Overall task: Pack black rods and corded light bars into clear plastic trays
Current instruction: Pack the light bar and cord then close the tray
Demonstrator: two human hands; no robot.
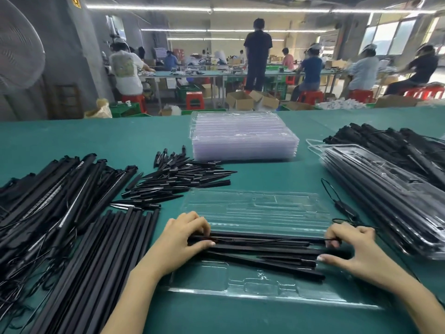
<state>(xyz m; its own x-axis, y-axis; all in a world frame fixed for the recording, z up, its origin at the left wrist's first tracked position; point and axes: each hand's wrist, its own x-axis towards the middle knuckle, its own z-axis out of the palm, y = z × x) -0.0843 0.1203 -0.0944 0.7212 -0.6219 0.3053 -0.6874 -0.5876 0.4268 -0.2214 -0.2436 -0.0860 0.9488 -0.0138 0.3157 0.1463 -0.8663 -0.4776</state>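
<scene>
An open clear plastic tray [260, 208] lies on the green table straight ahead of me. Several black rods and a corded light bar [265, 247] lie lengthwise across its near half. My left hand [185, 237] grips the left ends of this bundle, thumb under, fingers curled over. My right hand [349, 247] pinches the right end of the light bar, where a thin black cord [337, 201] loops off to the right. A black spike [289, 260] lies among the rods near the front.
A pile of corded light bars [48, 194] and a row of black rods [96, 261] lie left. Short black spikes [178, 179] are heaped behind them. Empty clear trays [243, 138] are stacked at centre back. Filled trays [385, 201] and more bars sit right. People work at far tables.
</scene>
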